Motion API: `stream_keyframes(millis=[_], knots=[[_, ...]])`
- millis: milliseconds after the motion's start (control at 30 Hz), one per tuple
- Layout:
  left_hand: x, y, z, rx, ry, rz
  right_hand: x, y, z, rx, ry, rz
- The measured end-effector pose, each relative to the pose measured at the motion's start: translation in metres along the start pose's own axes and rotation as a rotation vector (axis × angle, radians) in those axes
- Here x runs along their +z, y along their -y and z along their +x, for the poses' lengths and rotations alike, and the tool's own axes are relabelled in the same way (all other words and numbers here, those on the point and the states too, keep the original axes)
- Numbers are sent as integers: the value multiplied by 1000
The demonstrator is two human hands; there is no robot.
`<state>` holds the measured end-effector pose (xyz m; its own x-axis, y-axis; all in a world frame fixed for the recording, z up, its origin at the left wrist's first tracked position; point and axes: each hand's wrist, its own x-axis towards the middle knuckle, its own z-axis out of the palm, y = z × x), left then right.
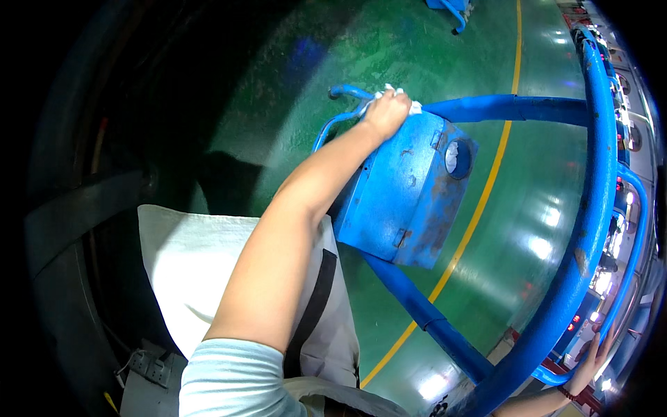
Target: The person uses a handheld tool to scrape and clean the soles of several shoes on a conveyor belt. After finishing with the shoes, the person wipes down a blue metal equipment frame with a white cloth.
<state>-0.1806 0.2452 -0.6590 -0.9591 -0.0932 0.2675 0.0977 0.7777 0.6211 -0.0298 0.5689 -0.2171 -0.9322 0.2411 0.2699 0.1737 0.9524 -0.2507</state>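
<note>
1. Left hand (386, 111): grip closed on a crumpled white cloth (397, 97), pressed against the top edge of the blue painted metal box (403, 194).
2. Box: mounted on a blue tubular steel frame (597, 208), above the green floor (292, 83).
3. Right hand (590, 361): fingers wrapped around the frame's thin lower rail.

blue metal box (410, 198) painted, chipped and rusty; rail (590, 229) same worn paint; white cloth (396, 94) soft, crumpled; green floor (542, 208) glossy.
</note>
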Motion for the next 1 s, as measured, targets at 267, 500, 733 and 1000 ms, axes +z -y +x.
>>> stream_keyframes(millis=[267,500,733,1000], knots=[[-12,-12,-93,423,132,-160,4,-1,-4,-7,-13,-6],[2,-1,-12,76,-94,-35,-4,1,1,10,17,-11],[14,-9,-16,82,-175,-296,-1,7,2,32,-22,-61],[0,-44,-113,434,88,-424,3,6,-1,24,-12,-79]])
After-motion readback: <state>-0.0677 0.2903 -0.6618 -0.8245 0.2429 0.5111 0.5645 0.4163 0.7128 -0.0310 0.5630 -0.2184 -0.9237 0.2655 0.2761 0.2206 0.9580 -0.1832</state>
